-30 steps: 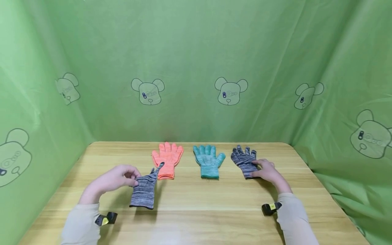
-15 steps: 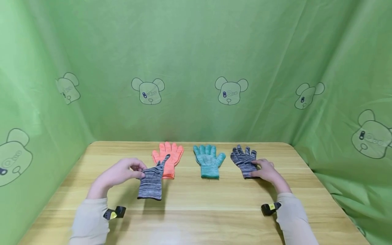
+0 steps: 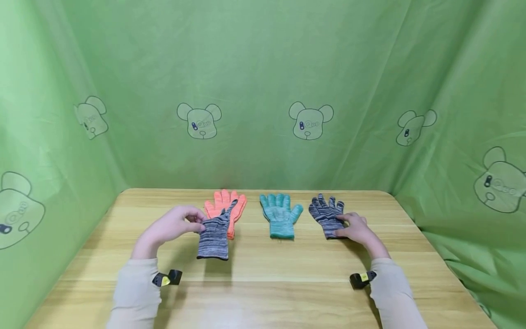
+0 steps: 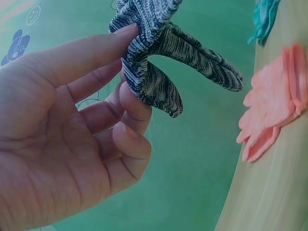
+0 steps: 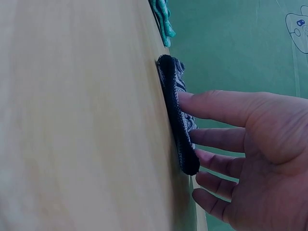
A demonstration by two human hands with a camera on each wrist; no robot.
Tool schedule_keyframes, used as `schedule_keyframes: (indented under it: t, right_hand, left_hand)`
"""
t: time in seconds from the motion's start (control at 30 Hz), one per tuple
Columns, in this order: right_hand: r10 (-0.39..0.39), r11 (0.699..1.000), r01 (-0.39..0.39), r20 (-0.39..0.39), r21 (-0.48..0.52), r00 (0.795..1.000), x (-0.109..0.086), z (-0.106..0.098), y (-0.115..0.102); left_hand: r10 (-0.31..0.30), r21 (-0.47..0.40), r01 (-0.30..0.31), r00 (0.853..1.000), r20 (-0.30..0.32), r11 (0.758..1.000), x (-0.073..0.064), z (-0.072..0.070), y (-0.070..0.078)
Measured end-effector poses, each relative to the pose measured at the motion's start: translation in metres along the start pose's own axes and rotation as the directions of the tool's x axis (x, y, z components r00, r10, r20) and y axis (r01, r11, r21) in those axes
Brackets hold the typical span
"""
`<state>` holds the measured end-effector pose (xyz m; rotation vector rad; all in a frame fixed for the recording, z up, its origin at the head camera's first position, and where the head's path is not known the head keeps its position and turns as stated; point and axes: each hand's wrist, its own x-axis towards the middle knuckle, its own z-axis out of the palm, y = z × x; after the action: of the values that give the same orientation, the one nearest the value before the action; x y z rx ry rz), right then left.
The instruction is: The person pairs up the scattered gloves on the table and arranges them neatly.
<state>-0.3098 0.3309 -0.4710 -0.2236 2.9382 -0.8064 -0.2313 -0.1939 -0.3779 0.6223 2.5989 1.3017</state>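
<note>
My left hand (image 3: 178,224) pinches a black-and-grey striped knit glove (image 3: 213,238) between thumb and fingers, near one side. The glove is raised over the table, cuff downward, and overlaps the orange glove (image 3: 223,201) in the head view. In the left wrist view two glove fingers (image 4: 197,57) dangle loosely past my fingertips. On the right, a second striped glove (image 3: 326,217) lies flat with its fingers pointing away. My right hand (image 3: 359,230) touches its side and cuff, the fingers fairly straight in the right wrist view.
A teal glove (image 3: 280,217) lies on the wooden table (image 3: 279,292) between the orange and striped ones. Green cloth (image 3: 255,82) printed with bear heads hangs behind and on both sides of the table.
My left hand has carried the striped glove rightward and away from me, over the orange glove's lower part. My right hand and the glove under it have stayed almost in place.
</note>
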Motion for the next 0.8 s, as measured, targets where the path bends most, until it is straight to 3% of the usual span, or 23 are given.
schedule_keyframes:
  t: [0.8]
  right_hand:
    - [0.026,1.0,-0.026,0.012,0.014,1.0,0.0,0.002,-0.003]
  left_hand:
    - [0.062,-0.056,-0.065,0.997,-0.043,0.996,0.03,0.021,0.014]
